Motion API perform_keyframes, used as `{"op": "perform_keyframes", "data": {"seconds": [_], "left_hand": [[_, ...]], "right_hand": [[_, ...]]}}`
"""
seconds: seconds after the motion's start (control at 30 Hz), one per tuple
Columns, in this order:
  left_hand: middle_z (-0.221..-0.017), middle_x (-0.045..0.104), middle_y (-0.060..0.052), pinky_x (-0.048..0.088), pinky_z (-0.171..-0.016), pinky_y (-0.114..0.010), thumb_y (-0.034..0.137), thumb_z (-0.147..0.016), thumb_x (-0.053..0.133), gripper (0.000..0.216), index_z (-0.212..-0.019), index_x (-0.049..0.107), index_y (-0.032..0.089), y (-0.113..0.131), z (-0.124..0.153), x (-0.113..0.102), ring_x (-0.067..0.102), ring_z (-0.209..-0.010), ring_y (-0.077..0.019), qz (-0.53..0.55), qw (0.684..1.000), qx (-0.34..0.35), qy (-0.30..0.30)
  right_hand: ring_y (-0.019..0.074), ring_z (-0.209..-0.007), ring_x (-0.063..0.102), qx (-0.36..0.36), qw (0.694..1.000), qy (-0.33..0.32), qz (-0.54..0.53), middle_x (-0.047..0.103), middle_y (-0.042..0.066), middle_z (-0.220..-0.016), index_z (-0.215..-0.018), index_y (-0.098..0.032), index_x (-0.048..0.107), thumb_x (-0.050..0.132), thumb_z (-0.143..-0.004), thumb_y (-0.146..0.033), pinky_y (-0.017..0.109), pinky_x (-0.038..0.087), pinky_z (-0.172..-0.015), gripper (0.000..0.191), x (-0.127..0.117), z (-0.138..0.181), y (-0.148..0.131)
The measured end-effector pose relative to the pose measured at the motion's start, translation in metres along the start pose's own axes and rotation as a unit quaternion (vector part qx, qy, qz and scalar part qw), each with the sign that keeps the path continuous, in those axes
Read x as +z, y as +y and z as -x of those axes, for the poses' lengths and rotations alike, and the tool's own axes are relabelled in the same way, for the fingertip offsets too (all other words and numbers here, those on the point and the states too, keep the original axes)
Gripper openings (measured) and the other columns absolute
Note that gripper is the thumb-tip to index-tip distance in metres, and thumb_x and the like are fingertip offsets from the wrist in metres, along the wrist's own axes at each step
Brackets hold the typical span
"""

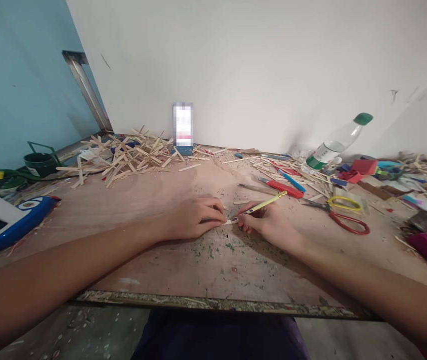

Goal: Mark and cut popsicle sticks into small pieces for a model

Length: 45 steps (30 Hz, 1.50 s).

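My right hand (268,222) grips a yellow pencil (264,202) with a gold-coloured end pointing up and to the right. Its tip is down by a short, pale wooden stick (232,221) that lies between my two hands. My left hand (198,216) is closed, with its fingertips pressed on the stick's left part, which they hide. Whether the pencil tip touches the wood I cannot tell. Small green shavings (228,246) are scattered on the wooden table (146,270) just in front of my hands.
Heaped wooden sticks (131,155) lie at the back left, beside a propped phone (183,125). To the right are a red utility knife (284,189), scissors (348,215) and a tilted plastic bottle (337,145). A blue-and-white device (18,220) stands at left.
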State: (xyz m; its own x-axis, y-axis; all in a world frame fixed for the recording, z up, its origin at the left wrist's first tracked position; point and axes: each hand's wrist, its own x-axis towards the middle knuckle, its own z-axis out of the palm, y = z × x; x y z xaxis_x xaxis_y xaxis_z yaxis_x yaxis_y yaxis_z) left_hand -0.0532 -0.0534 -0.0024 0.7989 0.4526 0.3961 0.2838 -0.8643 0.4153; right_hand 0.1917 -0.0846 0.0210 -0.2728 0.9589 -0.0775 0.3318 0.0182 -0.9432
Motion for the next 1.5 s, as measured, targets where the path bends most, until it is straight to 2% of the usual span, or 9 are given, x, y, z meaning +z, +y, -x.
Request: {"op": "perform_keyframes", "data": {"seconds": [0.83, 1.5], "left_hand": [[-0.114, 0.072, -0.008, 0.049, -0.094, -0.031, 0.026, -0.106, 0.058, 0.022, -0.112, 0.078, 0.02, 0.0006, 0.0005, -0.0011, 0.068, -0.103, -0.0201, -0.002, 1.0, -0.009, -0.007], [-0.114, 0.072, -0.008, 0.05, -0.094, -0.03, 0.027, -0.106, 0.057, 0.023, -0.112, 0.078, 0.02, -0.0004, 0.0005, -0.0009, 0.068, -0.103, -0.0202, -0.009, 1.0, -0.002, -0.003]], "right_hand": [[0.0127, -0.054, 0.058, -0.014, 1.0, 0.0, -0.005, 0.067, 0.0, -0.064, -0.074, -0.019, 0.069, 0.072, -0.074, -0.033, 0.025, 0.05, -0.051, 0.014, 0.0001, 0.0001, -0.0003], [0.0135, -0.053, 0.058, 0.019, 1.0, 0.017, 0.006, 0.067, 0.0, -0.063, -0.076, -0.02, 0.067, 0.07, -0.073, -0.027, 0.027, 0.05, -0.051, 0.008, 0.0016, -0.0003, 0.0007]]}}
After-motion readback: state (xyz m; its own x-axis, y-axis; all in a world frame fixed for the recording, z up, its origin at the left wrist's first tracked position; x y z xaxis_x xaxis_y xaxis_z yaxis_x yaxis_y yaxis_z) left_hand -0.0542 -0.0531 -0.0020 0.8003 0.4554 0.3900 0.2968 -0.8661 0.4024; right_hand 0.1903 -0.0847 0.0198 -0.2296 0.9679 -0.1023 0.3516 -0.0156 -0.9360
